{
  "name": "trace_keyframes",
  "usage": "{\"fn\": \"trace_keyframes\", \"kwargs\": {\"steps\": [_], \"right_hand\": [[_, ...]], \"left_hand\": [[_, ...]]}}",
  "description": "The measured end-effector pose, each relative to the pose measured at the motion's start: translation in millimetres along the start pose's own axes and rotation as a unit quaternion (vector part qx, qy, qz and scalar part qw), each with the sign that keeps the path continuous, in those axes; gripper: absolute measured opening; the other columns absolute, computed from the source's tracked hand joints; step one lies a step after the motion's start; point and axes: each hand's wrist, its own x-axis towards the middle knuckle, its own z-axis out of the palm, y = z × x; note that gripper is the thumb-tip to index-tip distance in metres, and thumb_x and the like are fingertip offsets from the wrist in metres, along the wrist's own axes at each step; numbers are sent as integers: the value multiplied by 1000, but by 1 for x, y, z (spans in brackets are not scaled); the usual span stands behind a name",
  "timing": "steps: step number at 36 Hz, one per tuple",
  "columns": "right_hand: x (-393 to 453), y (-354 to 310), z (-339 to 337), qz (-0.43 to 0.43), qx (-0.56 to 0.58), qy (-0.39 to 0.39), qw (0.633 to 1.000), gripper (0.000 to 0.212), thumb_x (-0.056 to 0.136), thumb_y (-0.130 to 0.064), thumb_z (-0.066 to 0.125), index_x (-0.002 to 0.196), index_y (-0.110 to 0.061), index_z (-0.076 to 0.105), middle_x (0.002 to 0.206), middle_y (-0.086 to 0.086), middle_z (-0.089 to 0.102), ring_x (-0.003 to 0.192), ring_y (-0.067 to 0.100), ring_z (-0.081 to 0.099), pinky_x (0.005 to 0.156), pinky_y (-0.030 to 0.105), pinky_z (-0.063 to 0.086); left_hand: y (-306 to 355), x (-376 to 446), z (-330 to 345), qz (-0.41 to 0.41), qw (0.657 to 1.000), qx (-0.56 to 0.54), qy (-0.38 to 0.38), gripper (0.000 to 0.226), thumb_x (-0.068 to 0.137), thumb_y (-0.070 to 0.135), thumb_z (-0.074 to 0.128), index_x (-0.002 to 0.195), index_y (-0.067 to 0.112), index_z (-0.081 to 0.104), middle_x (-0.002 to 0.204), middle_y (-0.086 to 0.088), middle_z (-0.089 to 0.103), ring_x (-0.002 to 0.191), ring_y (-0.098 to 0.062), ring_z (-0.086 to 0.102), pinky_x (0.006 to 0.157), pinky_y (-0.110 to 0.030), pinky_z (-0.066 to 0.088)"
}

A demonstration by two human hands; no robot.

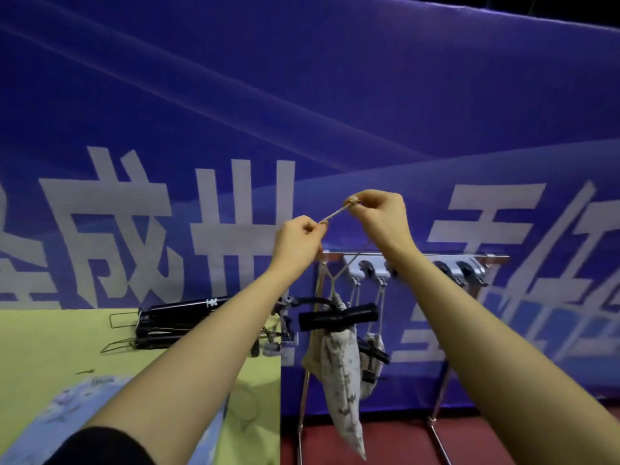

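Both my hands are raised above a metal drying rack. My left hand pinches one end of a thin beige cord, and my right hand pinches the other end, a little higher. The cord is stretched taut between them. Its strands run down past the rack's top bar to a patterned white cloth bag that hangs below. A black clip sits across the top of the bag.
A yellow-green table stands at the left with black hangers at its back edge and a light blue patterned cloth in front. Grey pegs line the rack bar. A blue banner fills the background; the floor is red.
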Motion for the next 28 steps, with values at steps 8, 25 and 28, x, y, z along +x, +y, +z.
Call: {"fn": "trace_keyframes", "kwargs": {"steps": [8,25,28], "right_hand": [[-30,38,-30,265,117,21,957,58,86,-57,57,75,-1,61,53,4,46,44,18,50,62,42,56],[-60,136,-55,152,-173,-56,971,52,92,-34,55,53,-11,31,47,4,28,45,17,24,40,23,20],[-57,162,-59,176,-199,-102,959,37,92,-31,58,64,-7,51,51,5,41,47,15,34,39,16,31]], "left_hand": [[9,-20,56,20,999,46,-21,36,89,32,58,58,14,52,48,-4,60,51,-24,64,63,-39,57],[-66,-21,120,-92,994,2,-52,32,93,23,54,66,7,54,50,-3,58,51,-14,62,70,-35,55],[-78,-16,132,-88,995,22,-49,29,94,25,52,72,7,53,54,-5,55,37,-1,54,60,-29,49]]}}
